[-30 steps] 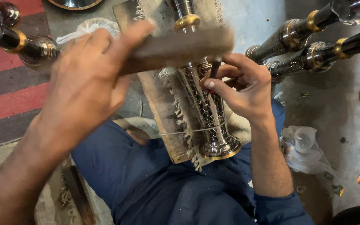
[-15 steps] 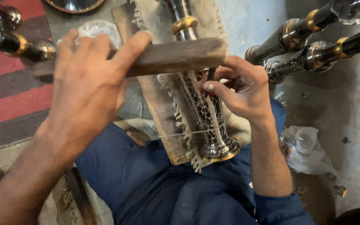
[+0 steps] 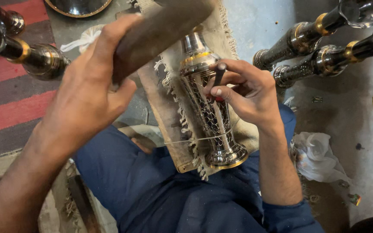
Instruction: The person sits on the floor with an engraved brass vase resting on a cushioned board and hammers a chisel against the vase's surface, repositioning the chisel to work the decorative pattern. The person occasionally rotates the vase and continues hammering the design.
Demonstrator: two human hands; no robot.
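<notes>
An engraved metal vase (image 3: 210,108) with gold bands lies on a fringed cloth over a wooden board (image 3: 162,116) on my lap. My right hand (image 3: 244,92) rests on the vase and pinches a thin dark chisel (image 3: 218,77), its tip against the patterned body. My left hand (image 3: 89,92) is raised to the left of the vase and grips a wooden block (image 3: 160,30), held tilted above the vase's neck. A thin wire (image 3: 195,139) crosses the vase near its base.
Several similar metal vases lie at the top right (image 3: 307,41) and top left (image 3: 35,56). A round metal dish (image 3: 78,6) sits at the top. A crumpled white plastic bag (image 3: 318,157) lies on the grey floor at right. A red striped mat (image 3: 9,103) is at left.
My left hand has swung the wooden block up from level over the chisel to a raised, tilted position. My right hand stays on the vase with the chisel.
</notes>
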